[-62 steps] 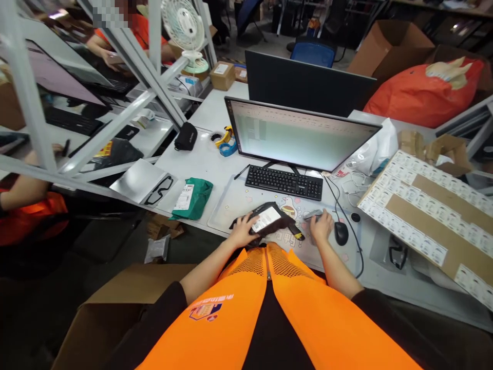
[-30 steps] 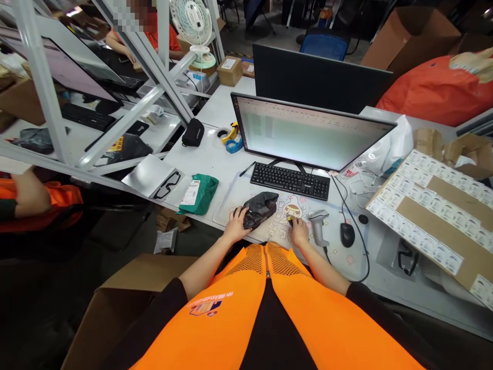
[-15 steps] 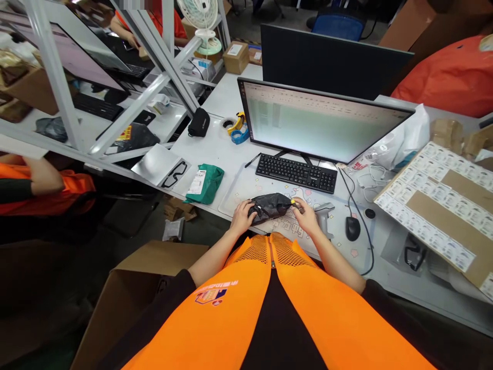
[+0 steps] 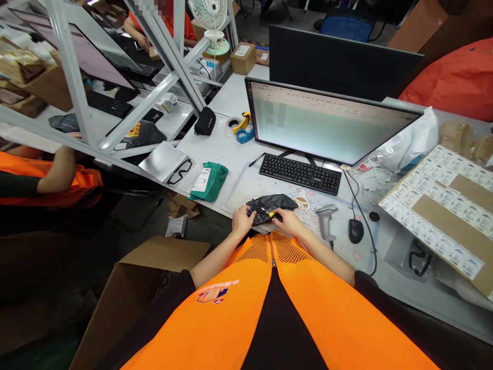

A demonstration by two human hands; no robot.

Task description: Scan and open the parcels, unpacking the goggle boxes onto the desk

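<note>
White table (image 4: 221,134), centre of frame; white metal framework (image 4: 71,72), upper left. Crumpled black plastic parcel (image 4: 278,201): centre, on pale printed mat (image 4: 246,184). Left hand (image 4: 242,220): fingers closed on parcel's left end. Right hand (image 4: 289,222): fingers clamped round small yellow-and-black tool (image 4: 272,215), at parcel.

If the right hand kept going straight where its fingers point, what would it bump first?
Probably the black bag: the right hand points left with its tool, and the left hand lies beyond. Whether tool and bag touch is hard to tell.
</note>
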